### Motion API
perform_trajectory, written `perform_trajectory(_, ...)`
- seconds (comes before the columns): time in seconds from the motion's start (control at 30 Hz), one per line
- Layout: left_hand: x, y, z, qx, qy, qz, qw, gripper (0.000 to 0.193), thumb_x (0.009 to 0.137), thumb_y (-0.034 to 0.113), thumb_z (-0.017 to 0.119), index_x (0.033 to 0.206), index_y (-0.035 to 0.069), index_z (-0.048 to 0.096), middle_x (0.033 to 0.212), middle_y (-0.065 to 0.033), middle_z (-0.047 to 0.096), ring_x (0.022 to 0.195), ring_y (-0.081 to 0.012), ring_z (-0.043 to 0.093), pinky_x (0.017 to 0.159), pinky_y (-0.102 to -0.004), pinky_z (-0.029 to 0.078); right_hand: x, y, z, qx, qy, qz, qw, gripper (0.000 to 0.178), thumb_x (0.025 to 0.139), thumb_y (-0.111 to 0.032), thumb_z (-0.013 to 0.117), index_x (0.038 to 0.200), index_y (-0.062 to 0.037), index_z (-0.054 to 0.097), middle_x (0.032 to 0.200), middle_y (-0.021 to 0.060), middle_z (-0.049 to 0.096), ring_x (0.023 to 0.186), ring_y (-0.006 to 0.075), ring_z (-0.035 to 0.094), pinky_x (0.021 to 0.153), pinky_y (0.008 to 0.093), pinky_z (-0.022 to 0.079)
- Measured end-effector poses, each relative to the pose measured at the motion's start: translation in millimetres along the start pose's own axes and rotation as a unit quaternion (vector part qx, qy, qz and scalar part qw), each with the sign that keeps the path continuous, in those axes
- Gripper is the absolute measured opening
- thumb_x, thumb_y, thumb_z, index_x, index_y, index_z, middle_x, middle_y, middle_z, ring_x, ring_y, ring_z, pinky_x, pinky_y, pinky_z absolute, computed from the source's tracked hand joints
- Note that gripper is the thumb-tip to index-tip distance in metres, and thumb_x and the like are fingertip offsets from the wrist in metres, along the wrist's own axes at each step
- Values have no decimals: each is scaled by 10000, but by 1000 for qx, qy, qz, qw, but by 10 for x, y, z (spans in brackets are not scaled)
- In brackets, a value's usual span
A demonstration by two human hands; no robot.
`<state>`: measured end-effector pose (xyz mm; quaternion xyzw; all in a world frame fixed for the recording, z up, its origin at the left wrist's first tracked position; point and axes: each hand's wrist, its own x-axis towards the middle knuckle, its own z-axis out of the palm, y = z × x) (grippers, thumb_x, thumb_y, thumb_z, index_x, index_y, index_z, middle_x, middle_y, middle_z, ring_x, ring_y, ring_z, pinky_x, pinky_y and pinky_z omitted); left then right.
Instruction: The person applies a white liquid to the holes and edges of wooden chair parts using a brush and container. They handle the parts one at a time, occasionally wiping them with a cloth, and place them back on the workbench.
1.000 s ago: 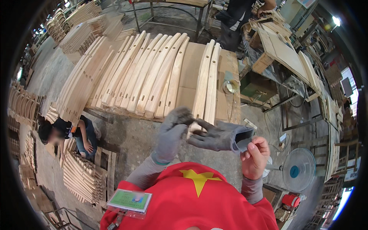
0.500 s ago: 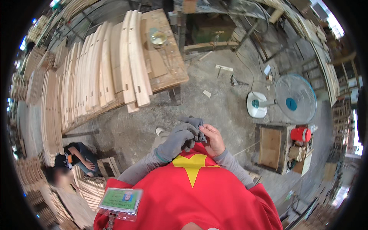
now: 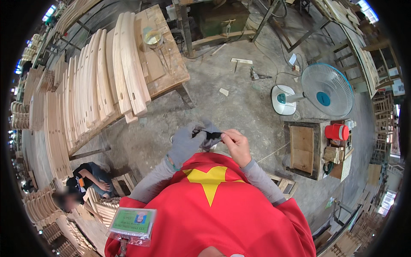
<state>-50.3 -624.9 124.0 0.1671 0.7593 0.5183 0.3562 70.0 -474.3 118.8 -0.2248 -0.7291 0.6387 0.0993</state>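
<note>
In front of my red shirt, both hands are raised and close together. My left hand (image 3: pixel 184 143) wears a grey work glove, its fingers bent and closed round a second grey glove (image 3: pixel 209 127). The held glove hangs loose, and a black patch shows between the hands, possibly its inside. My right hand (image 3: pixel 238 147) is bare and pinches the edge of this glove between thumb and fingers. The glove's far part is partly hidden by my left fingers.
A workbench (image 3: pixel 169 83) at the left carries curved wooden slats (image 3: pixel 128 64) and a bowl (image 3: pixel 153 38). A standing fan (image 3: pixel 327 91) and a cabinet (image 3: pixel 302 150) with a red jug (image 3: pixel 337 132) stand at the right. Another person (image 3: pixel 92 177) sits at the lower left.
My hands have moved slightly apart, stretching the grey glove between them so its black part shows. My left hand has shifted left and up; the bench now appears farther left.
</note>
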Motion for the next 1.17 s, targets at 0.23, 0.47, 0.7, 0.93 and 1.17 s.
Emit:
perform_trajectory(0.23, -84, 328, 139, 207, 98, 142, 963, 207, 786, 180, 607, 932, 34, 621, 822, -133, 634, 743, -294, 618, 656, -358, 484, -76, -398, -4, -26, 11, -51, 998, 211, 841, -51, 548, 1025, 33, 609, 960, 151, 627, 894, 221, 610, 791, 296, 468)
perform_trajectory(0.47, -209, 506, 207, 307, 84, 262, 911, 199, 744, 112, 623, 939, 74, 614, 887, -100, 610, 815, -280, 582, 685, -360, 471, 196, -396, 32, 499, -107, 294, 808, 349, 861, 27, 359, 1190, 79, 460, 1102, 163, 575, 964, 259, 581, 818, 337, 476)
perform_trajectory(0.7, -422, 598, 154, -132, -140, -89, 977, 147, 866, 136, 517, 985, 56, 552, 756, -40, 546, 541, -93, 509, 480, -244, 425, 193, -49, 124, 522, 42, 392, 756, 280, 912, -95, 349, 1098, 35, 514, 1072, 137, 585, 954, 253, 576, 839, 377, 469)
perform_trajectory(0.93, -611, 535, 141, -14, -17, 144, 989, 313, 847, 160, 540, 1124, 24, 487, 849, -77, 577, 663, -156, 575, 615, -282, 477, -115, -431, 353, 557, -90, 351, 747, 345, 951, -328, 344, 1036, -55, 536, 998, 73, 597, 925, 239, 572, 815, 375, 466)
perform_trajectory(1.17, -612, 673, 256, 380, 0, 208, 901, 281, 807, 264, 558, 1031, 95, 574, 936, -213, 609, 852, -311, 617, 724, -377, 479, -373, -619, 375, 405, -88, 272, 869, 288, 883, -130, 451, 1141, -18, 516, 1076, 114, 593, 1003, 235, 584, 881, 350, 467)
